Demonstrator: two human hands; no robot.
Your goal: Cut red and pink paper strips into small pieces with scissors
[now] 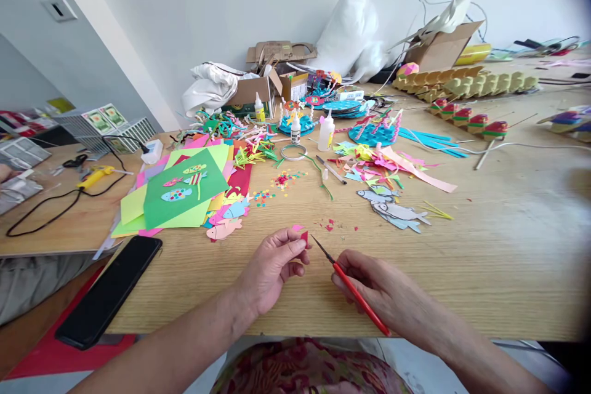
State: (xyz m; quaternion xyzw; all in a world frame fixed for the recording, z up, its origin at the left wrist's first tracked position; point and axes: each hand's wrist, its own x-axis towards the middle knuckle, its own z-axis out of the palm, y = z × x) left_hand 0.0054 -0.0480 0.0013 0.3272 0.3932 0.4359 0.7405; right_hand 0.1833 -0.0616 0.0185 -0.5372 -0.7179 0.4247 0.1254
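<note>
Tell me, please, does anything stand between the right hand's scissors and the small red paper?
Nothing visible does: the red-handled scissors in the right hand point toward the red paper piece in the left hand, with only a narrow gap between.

Red scissors; green sheet with polka-dotted and striped fish.

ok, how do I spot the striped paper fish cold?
Beyond the black phone lies a stack of colored paper, topped by a dark green sheet. Four paper fish lie on that sheet. The striped fish is the only one with red bands; the others are pink or dotted.
</note>
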